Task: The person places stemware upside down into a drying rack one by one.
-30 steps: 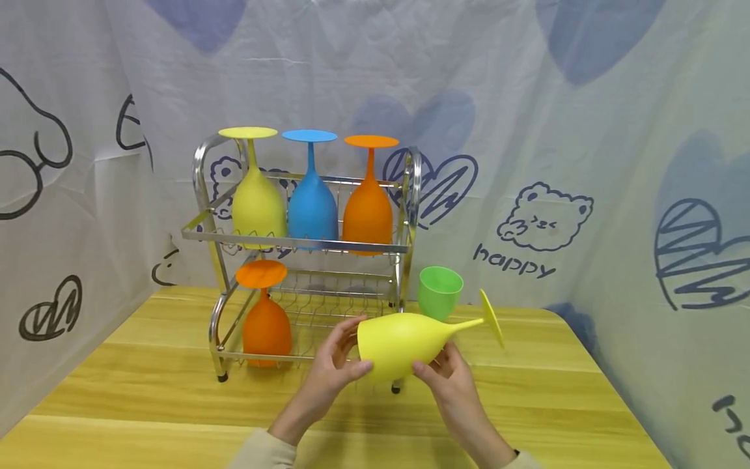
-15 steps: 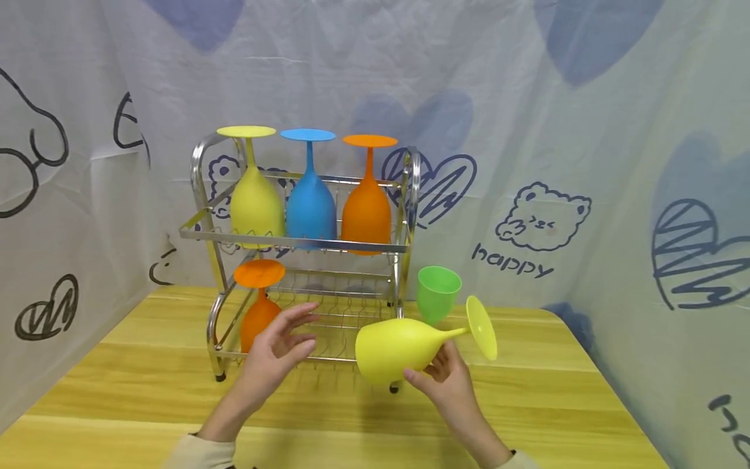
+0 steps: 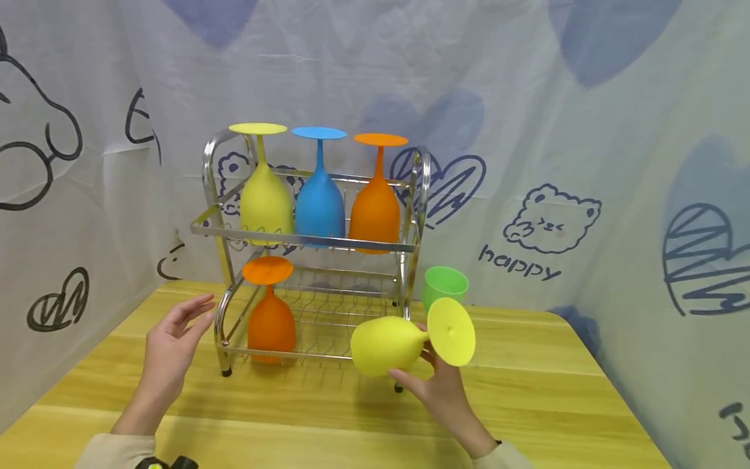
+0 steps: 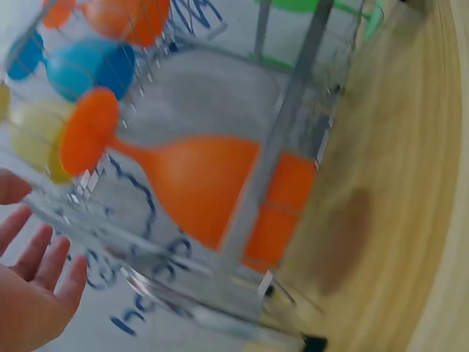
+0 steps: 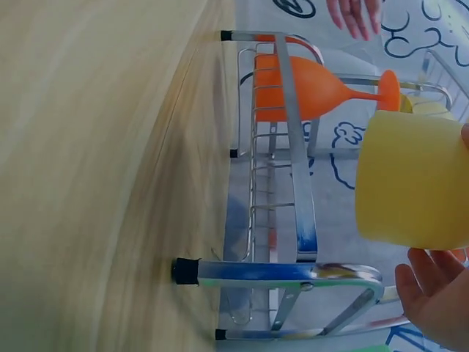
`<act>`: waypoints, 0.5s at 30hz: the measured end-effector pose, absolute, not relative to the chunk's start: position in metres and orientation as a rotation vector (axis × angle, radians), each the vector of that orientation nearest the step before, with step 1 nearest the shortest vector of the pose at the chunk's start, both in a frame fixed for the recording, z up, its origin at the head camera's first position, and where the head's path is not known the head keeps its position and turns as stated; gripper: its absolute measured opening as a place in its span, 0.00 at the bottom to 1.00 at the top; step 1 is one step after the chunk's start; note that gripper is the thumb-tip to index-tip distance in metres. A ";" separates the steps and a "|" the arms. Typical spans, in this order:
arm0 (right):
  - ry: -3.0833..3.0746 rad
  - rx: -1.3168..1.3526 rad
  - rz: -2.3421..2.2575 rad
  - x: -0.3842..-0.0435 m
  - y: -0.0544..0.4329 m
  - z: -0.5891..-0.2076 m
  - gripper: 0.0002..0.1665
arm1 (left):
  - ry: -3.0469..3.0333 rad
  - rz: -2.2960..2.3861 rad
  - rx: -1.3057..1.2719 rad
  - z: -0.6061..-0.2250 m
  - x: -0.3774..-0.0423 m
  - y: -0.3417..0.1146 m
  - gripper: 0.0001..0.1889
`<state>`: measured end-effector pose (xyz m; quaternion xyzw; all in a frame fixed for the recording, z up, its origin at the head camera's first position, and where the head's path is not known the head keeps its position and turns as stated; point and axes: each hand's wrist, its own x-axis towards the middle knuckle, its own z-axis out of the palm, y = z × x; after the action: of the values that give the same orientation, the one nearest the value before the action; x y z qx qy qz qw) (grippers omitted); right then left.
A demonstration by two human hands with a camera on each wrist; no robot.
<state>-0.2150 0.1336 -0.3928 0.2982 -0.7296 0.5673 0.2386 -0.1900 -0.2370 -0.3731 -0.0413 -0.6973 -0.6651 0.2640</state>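
Observation:
My right hand (image 3: 436, 384) holds a yellow goblet (image 3: 387, 345) by its bowl. The goblet lies on its side in the air, in front of the rack's lower right corner, its round foot turned toward me. In the right wrist view the goblet's bowl (image 5: 414, 183) fills the right side, with the fingers at its edge. My left hand (image 3: 172, 348) is empty, beside the rack's left end, fingers loosely bent. Nearest to it, an orange goblet (image 3: 271, 326) stands upside down on the lower shelf; the left wrist view shows this orange goblet (image 4: 205, 187) close up.
A two-tier chrome dish rack (image 3: 328, 356) stands on the wooden table (image 3: 281, 423). Its upper tier carries upside-down goblets: yellow (image 3: 266, 202), blue (image 3: 319, 205) and orange (image 3: 375, 212). Behind the rack's right side is an upright green goblet (image 3: 445, 283). A printed cloth (image 3: 527, 130) hangs behind.
My left hand has let go of the yellow goblet and moved left past the rack's end. In my right hand the goblet has turned, so its foot faces me more.

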 end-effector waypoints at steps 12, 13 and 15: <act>-1.971 0.970 1.300 -0.210 0.109 -0.368 0.44 | -2.267 -1.617 0.227 -0.392 -0.216 -0.259 0.29; -1.985 0.975 1.302 -0.211 0.108 -0.368 0.43 | -2.269 -1.628 0.218 -0.393 -0.217 -0.260 0.30; -2.008 0.986 1.310 -0.213 0.105 -0.367 0.43 | -2.269 -1.647 0.204 -0.394 -0.219 -0.261 0.30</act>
<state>-0.2132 0.1050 -0.3674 0.3661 -0.7455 0.4865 0.2712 -0.2186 -0.2611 -0.3939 0.0715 -0.7962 -0.5778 0.1645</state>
